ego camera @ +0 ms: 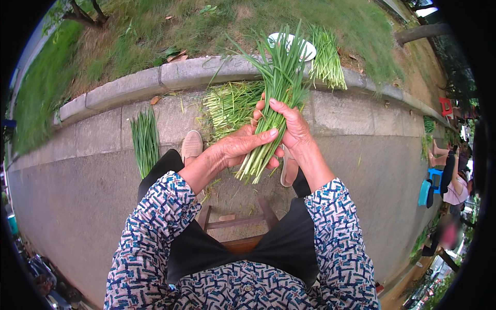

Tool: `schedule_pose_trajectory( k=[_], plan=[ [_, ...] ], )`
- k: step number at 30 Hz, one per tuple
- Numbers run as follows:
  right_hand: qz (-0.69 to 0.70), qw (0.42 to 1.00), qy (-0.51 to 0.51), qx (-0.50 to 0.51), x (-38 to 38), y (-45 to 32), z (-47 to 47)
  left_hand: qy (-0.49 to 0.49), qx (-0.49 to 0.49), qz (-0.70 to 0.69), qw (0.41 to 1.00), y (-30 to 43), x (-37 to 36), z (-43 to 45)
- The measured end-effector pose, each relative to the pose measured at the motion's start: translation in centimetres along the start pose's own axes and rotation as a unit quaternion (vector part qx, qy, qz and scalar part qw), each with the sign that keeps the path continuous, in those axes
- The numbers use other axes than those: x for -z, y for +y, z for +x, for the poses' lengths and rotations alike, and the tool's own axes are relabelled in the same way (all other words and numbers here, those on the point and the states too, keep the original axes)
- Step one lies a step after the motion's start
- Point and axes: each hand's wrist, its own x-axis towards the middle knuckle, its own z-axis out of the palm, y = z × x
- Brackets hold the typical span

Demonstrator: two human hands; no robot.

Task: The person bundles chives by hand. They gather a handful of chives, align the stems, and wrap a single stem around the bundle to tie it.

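Observation:
A bunch of green garlic chives (277,89) is held in both hands over the pavement, its pale cut ends toward me and its leaf tips away. My left hand (244,145) grips the bunch near the lower stems, thumb on top. My right hand (290,124) wraps round it from the right, thumb lying across the stems. Beyond the hands lies a heap of loose chives (232,108) with pale stems. A bundle of chives (327,58) rests over the kerb at the right of a white dish (308,50). Another dark green bundle (145,143) lies left of my feet.
A stone kerb (201,71) curves across in front, with grass (174,27) behind it. A wooden stool (240,244) is under me. At the far right a seated person (455,193) is near a blue stool (435,180), a teal basin (424,193) and a red stool (445,106).

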Motion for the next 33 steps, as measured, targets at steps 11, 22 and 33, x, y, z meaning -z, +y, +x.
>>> schedule_pose_trajectory(
  k=[11, 22, 33],
  plan=[
    [-0.090, 0.995, 0.001, -0.030, 1.1, -0.5, 0.4, 0.067, -0.091, -0.027, 0.993, -0.7, -1.8, 0.6],
    [-0.497, 0.759, 0.120, 0.403, -1.3, -1.6, -0.8, 0.192, -0.169, 0.110, 0.961, -0.1, 0.3, 1.6],
    [-0.524, 0.787, 0.089, 0.312, -0.5, 0.5, -0.1, 0.160, -0.108, 0.128, 0.973, 0.4, 0.0, 1.2]
  ],
)
